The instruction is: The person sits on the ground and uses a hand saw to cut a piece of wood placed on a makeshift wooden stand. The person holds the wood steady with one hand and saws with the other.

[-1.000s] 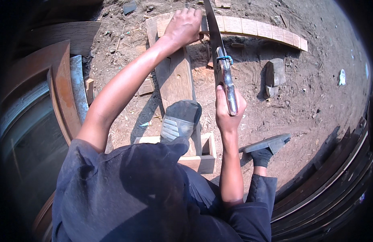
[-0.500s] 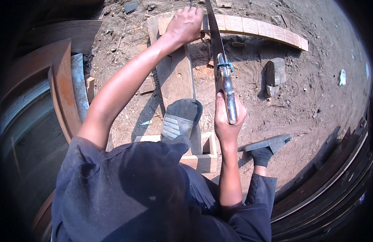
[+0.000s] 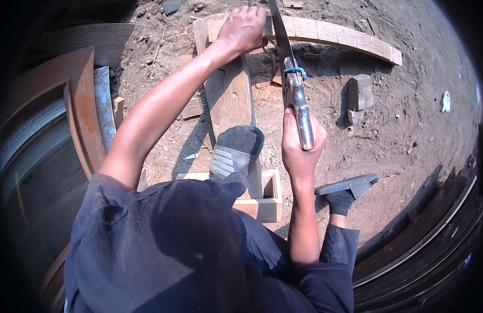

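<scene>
My right hand (image 3: 304, 141) is closed round the handle of a hand saw (image 3: 299, 104), which has blue cord tied near the blade. The blade points away from me and lies across a curved wooden piece (image 3: 346, 37) marked with several cross lines. Just left of the blade, my left hand (image 3: 244, 29) grips that curved piece, fingers wrapped over it and partly hidden. Beneath the left hand, a thick wooden plank (image 3: 232, 99) supports the curved piece. My sandalled foot (image 3: 236, 151) presses on the plank's near part.
A small wooden box frame (image 3: 262, 210) is under the plank's near end. Two wood blocks (image 3: 360, 92) rest on the dirt at right, beyond my other sandal (image 3: 351, 188). Brown framed panels (image 3: 82, 109) stand at left; dark slats (image 3: 424, 245) lie lower right.
My right hand and the saw have moved a little away from me, along the cutting line. My left hand stays on the curved piece.
</scene>
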Tool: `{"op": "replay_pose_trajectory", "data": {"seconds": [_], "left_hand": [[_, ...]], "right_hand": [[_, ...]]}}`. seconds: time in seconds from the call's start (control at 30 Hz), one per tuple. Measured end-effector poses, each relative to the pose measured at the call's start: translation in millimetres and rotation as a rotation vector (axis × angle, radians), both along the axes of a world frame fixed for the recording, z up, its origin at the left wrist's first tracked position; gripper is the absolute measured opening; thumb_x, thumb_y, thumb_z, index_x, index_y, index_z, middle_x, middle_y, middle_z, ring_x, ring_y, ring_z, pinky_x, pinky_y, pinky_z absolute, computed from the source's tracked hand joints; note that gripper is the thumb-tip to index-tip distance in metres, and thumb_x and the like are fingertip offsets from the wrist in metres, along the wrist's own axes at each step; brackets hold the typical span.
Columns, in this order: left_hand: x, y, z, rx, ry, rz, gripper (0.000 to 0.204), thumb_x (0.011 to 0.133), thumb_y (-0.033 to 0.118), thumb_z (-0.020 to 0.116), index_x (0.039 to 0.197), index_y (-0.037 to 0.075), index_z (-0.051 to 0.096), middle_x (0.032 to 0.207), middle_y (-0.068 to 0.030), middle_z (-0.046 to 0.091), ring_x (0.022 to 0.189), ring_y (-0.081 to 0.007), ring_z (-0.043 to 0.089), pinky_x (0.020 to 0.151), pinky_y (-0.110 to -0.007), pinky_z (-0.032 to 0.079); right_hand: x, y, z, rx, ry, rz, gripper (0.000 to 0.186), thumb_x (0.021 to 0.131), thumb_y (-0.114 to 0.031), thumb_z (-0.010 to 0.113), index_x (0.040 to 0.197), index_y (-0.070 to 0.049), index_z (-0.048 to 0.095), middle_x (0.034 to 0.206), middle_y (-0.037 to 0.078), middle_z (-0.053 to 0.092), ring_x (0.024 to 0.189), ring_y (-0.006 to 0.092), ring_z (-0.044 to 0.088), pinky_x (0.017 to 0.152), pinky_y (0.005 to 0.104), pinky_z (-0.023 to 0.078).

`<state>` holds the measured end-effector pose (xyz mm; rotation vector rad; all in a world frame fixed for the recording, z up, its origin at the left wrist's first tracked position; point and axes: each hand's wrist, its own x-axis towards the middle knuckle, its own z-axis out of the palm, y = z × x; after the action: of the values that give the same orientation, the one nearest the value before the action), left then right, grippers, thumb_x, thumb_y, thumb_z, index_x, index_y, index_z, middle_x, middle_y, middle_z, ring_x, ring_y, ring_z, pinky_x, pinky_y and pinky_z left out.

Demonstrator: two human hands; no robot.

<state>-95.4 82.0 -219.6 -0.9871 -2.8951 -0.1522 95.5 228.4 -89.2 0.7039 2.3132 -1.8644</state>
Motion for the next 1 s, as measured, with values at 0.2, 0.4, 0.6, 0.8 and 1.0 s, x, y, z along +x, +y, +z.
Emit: {"op": "replay_pose_trajectory", "data": {"seconds": [0.2, 0.4, 0.6, 0.8, 1.0], "left_hand": [[-4, 0, -4, -0.041, -0.056, 0.012, 0.023, 0.072, 0.012, 0.06, 0.089, -0.002, 0.054, 0.086, -0.0173, 0.061, 0.086, -0.0301, 0.062, 0.079, -0.039, 0.049], [1, -1, 1, -0.006, -0.007, 0.006, 0.026, 0.071, 0.014, 0.061, 0.09, -0.002, 0.055, 0.087, -0.017, 0.062, 0.086, -0.0298, 0.062, 0.078, -0.039, 0.049], [-3, 0, -1, -0.037, -0.045, 0.004, 0.026, 0.071, 0.013, 0.061, 0.091, -0.003, 0.055, 0.088, -0.0179, 0.062, 0.086, -0.0304, 0.062, 0.078, -0.04, 0.049], [1, 0, 2, -0.002, -0.097, 0.075, 0.029, 0.07, 0.016, 0.064, 0.091, -0.002, 0.055, 0.088, -0.0186, 0.062, 0.086, -0.0321, 0.062, 0.075, -0.041, 0.05], [-3, -5, -8, -0.035, -0.021, -0.003, 0.024, 0.072, 0.012, 0.06, 0.091, -0.002, 0.054, 0.089, -0.0179, 0.062, 0.088, -0.0308, 0.062, 0.078, -0.04, 0.049]], "right_hand": [[10, -5, -13, 0.036, 0.064, -0.008, 0.008, 0.082, 0.001, 0.057, 0.074, 0.003, 0.057, 0.059, 0.007, 0.054, 0.054, 0.0081, 0.049, 0.051, 0.0277, 0.04], [-1, -4, -10, 0.012, 0.052, -0.025, 0.007, 0.081, -0.001, 0.057, 0.075, 0.003, 0.059, 0.057, 0.007, 0.054, 0.052, 0.008, 0.05, 0.049, 0.0264, 0.04], [-29, -8, -22, -0.019, 0.078, -0.024, 0.009, 0.082, -0.001, 0.057, 0.074, 0.003, 0.059, 0.058, 0.006, 0.053, 0.052, 0.008, 0.048, 0.049, 0.0263, 0.038], [9, -1, -14, 0.043, 0.087, -0.018, 0.01, 0.082, -0.001, 0.059, 0.073, 0.003, 0.057, 0.058, 0.006, 0.052, 0.053, 0.0081, 0.048, 0.05, 0.0261, 0.038], [-40, -13, -30, 0.009, 0.103, 0.018, 0.009, 0.082, -0.003, 0.058, 0.074, 0.002, 0.059, 0.058, 0.006, 0.053, 0.054, 0.0076, 0.049, 0.051, 0.0264, 0.039]]}}
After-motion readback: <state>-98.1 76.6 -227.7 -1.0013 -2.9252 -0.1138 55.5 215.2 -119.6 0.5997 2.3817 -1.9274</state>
